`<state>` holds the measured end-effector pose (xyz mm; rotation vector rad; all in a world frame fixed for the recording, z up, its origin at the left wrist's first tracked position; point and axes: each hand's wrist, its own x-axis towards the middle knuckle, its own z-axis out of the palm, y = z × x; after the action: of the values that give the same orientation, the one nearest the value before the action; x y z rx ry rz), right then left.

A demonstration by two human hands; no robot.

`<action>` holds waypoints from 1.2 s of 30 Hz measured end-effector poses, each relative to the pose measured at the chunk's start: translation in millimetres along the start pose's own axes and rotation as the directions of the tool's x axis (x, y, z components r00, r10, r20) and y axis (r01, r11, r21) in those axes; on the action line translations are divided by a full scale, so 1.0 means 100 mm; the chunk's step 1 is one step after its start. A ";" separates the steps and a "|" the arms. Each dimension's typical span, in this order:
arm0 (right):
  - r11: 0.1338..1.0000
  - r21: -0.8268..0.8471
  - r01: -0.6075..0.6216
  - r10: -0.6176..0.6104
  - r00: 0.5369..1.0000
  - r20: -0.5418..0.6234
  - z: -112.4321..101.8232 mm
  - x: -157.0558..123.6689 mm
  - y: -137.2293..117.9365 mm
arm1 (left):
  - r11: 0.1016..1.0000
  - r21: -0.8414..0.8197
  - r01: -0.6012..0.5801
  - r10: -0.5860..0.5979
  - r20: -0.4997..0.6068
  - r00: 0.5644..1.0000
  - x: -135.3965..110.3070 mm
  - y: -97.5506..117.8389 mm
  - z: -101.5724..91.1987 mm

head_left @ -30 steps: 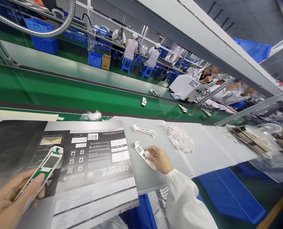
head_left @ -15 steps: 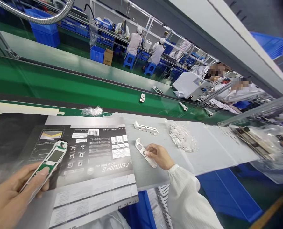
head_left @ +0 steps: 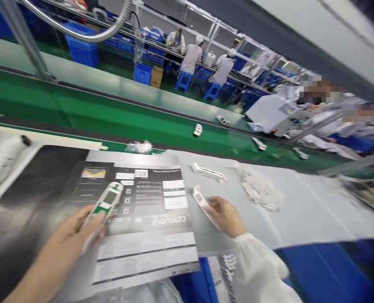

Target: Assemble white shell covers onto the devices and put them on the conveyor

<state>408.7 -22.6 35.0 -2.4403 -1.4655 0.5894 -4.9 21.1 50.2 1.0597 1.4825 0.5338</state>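
My left hand (head_left: 86, 231) is closed around a long white device housing (head_left: 106, 202) with a green circuit board and a grey display, tilted over the printed sheet. The thumb presses on the board. On the grey mat, my right hand (head_left: 226, 216) has its fingers closed on a slim white plastic cover (head_left: 201, 198) with a window opening and a curved end. Whether that cover is lifted off the mat I cannot tell. Behind it lies another white plastic housing part (head_left: 208, 172). A clear bag of small white parts (head_left: 259, 189) is to the right.
The black and grey printed sheet (head_left: 149, 248) lies at the left. Beyond the bench runs a green conveyor (head_left: 161, 115) carrying several white parts. Crumpled clear plastic (head_left: 140, 146) sits by its edge. A blue bin (head_left: 191, 286) stands below the front edge. Co-workers sit further back.
The view has swung left, bringing a white device at the far left into sight. My right fingers have gone from a pinch at the cover's middle to a grip along its side.
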 end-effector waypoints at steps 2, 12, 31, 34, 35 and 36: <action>1.000 -0.012 0.027 -0.026 0.999 0.045 -0.04 0.03 -0.03 | 0.989 -0.130 -0.065 0.082 0.130 0.988 0.00 0.13 0.09; 0.531 0.804 -0.268 0.041 0.956 0.291 0.05 -0.20 -0.93 | 0.914 -0.401 -0.061 0.159 0.216 0.963 0.11 0.25 0.26; -0.148 0.877 -0.457 -0.108 0.889 0.445 1.06 -0.40 -2.09 | 0.850 0.199 -0.487 0.517 -0.139 0.845 0.43 0.08 0.53; -0.113 0.887 -0.447 -0.080 0.894 0.440 1.09 -0.37 -2.07 | 0.872 0.162 -0.462 0.486 -0.172 0.857 0.44 0.08 0.45; -0.085 0.898 -0.433 -0.045 0.901 0.430 1.11 -0.36 -2.06 | 0.879 0.157 -0.451 0.475 -0.189 0.860 0.44 0.08 0.41; -0.053 0.909 -0.414 -0.001 0.910 0.414 1.13 -0.35 -2.05 | 0.884 0.159 -0.440 0.466 -0.209 0.860 0.44 0.07 0.38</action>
<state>181.2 42.0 23.0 -1.2346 -0.1958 1.4819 36.6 52.1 24.2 1.4871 1.4820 0.9553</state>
